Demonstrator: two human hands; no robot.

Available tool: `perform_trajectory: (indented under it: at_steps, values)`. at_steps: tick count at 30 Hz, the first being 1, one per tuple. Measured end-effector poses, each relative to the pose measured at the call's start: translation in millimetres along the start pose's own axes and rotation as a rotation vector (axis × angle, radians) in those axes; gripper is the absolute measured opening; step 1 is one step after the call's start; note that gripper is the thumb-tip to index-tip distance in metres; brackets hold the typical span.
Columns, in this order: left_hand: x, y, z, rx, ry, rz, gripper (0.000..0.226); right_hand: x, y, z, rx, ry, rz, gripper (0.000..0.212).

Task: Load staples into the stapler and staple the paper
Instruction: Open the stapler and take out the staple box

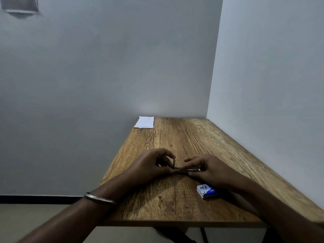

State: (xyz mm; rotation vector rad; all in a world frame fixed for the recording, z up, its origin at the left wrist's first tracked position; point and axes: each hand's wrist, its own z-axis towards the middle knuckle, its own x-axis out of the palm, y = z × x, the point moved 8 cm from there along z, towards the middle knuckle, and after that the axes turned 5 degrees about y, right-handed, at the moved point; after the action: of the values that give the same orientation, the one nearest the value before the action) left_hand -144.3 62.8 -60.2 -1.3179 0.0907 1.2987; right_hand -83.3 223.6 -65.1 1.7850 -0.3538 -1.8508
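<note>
A small metal stapler [182,169] lies on the wooden table [175,204], with a thin metal part standing upright at its left end. My left hand [150,165] grips that end, thumb and fingers around the upright part. From the right, my right hand [208,170] holds the stapler body with its fingertips on top. A blue staple box [207,191] rests on the table just below my right wrist. White paper [144,122] lies at the table's far left corner, well beyond both hands.
The table stands in a corner, with one grey wall [87,76] beyond its left and far edges and another wall [271,85] along its right side. The floor [26,218] shows at lower left. A metal bangle [99,198] circles my left wrist.
</note>
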Motion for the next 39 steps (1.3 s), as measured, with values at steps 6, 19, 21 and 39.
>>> perform_trajectory:
  at_steps: [6, 19, 21, 39]
  values:
    - [-0.9, -0.6, 0.2, 0.009, -0.011, 0.053, 0.038, 4.2, 3.1, -1.0, -0.003, 0.005, 0.06, 0.035]
    - [-0.9, 6.0, -2.5, -0.098, 0.053, 0.251, 0.024, -13.5, -20.0, -31.4, 0.338, -0.531, 1.102, 0.013]
    - [-4.8, 6.8, -4.2, -0.124, 0.033, 0.215, 0.023, -6.9, -12.2, -39.6, 0.396, -0.57, 1.257, 0.009]
    - [-13.7, -114.9, -48.8, 0.543, -0.438, 1.116, 0.009, 34.4, 68.3, -24.8, 0.286, -0.517, 2.073, 0.054]
